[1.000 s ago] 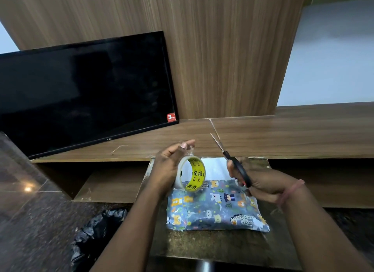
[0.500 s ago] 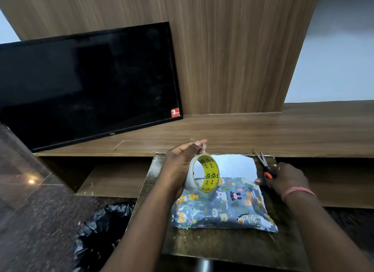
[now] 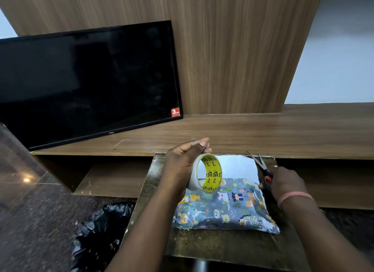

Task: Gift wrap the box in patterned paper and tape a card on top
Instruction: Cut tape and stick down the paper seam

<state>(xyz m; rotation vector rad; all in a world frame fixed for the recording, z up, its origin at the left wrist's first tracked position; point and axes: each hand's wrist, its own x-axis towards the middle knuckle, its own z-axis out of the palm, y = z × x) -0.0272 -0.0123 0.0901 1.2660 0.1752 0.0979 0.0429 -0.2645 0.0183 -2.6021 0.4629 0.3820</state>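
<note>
The left hand [image 3: 182, 166] is gripping the tape roll [image 3: 206, 173], apparently pinching its free end, while the right hand [image 3: 283, 182], at three o'clock of the wrapped box [image 3: 226, 209], is clasping the scissors [image 3: 263, 170], so a snipped strip seems to be what the next move is calling for.

Lower centre: bare tabletop [image 3: 222, 245] is lying open before the wrapped box [image 3: 232, 209]; scissors [image 3: 263, 170] are blocking the box's right flank.

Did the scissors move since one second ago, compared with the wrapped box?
Yes. The scissors came down: earlier they were raised above the wrapped box, blades up toward the shelf; now the right hand holds them low at the box's right edge.
</note>
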